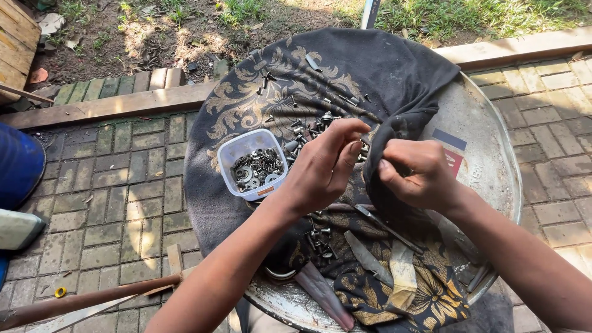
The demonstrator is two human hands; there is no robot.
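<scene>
The dark black cloth with gold ornamental print (pixel 259 102) lies spread over a round grey metal drum top (pixel 487 139), which serves as the bench. A fold of this cloth rises at the centre right of the drum top, and both hands meet at that fold.

The right hand (pixel 418 174) is clenched on the raised fold, with the fingers curled inward and the cloth bunched in the grip. The left hand (pixel 324 165) is beside it, fingers bent and fingertips pinched together close to the right hand; a small item may be between the fingertips, but it is too small to identify.

A scatter of small dark metal screws and bolts (pixel 314 126) lies on the cloth just far of the left hand. A second small group of screws (pixel 320 239) lies on the cloth near of the left wrist.

A translucent white rectangular plastic container (pixel 254 164) stands on the cloth just left of the left hand. It holds grey metal washers and similar small hardware.

Several flat, worn metal blades (pixel 370 259) lie on the cloth near of both hands.

The drum top stands on grey brick paving (pixel 123 185). A blue rounded object (pixel 18 163) is at the far left edge.
</scene>
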